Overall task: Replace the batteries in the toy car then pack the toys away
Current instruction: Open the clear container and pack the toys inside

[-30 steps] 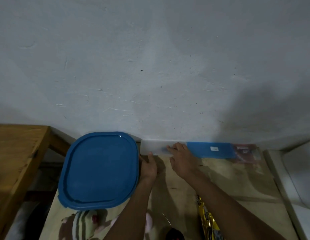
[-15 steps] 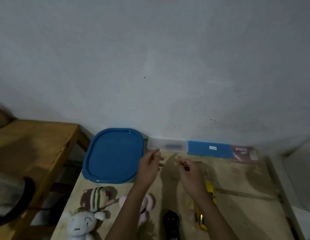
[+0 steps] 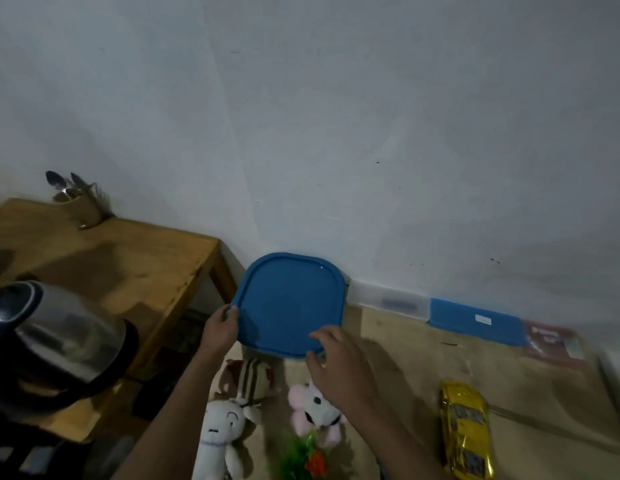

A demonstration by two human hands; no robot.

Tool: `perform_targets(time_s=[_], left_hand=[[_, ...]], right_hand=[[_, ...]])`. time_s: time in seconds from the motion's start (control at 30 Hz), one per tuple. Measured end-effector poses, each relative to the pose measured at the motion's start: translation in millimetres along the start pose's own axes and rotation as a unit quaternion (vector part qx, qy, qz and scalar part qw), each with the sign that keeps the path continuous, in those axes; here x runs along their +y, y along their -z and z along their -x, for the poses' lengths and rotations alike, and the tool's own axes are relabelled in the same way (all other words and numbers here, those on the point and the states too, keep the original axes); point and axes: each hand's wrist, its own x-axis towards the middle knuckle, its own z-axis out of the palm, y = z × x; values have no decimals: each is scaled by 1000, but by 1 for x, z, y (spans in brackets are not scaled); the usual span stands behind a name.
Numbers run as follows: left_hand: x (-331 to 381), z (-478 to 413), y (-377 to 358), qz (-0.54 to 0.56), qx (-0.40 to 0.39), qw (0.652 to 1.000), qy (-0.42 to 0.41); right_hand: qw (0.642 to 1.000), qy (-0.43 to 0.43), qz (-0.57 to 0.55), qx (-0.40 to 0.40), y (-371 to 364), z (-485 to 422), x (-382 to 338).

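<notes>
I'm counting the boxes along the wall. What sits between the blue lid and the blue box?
A translucent white box lies against the wall there, between the blue lid and the blue box, seen in the head view.

left hand [image 3: 220, 329] fingers curl over the blue lid [image 3: 288, 303] edge; right hand [image 3: 339, 365] fingers grip its near corner.

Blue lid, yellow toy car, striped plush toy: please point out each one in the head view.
blue lid [image 3: 288, 306], head view, centre of its flat top.
yellow toy car [image 3: 467, 426], head view, on its roof.
striped plush toy [image 3: 252, 375], head view, on its striped body.
</notes>
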Motion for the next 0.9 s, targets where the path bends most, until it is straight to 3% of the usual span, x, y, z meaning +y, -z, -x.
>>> perform_targets(time_s=[0.27, 0.4, 0.63, 0.77, 0.9], left_hand=[[-9, -26, 15, 96, -80, 992, 3], [-11, -36, 21, 100, -103, 989, 31], [-7, -38, 28, 113, -145, 982, 40], [-7, -34, 28, 91, -146, 985, 15], [-12, -34, 29, 82, -166, 982, -27]], right_hand=[[970, -54, 164, -171, -56, -77, -72], [961, -105, 194, -168, -76, -95, -98], [956, -121, 193, -186, -83, -106, -103], [965, -84, 181, -172, -73, -108, -105], [986, -26, 138, -95, -49, -104, -112]])
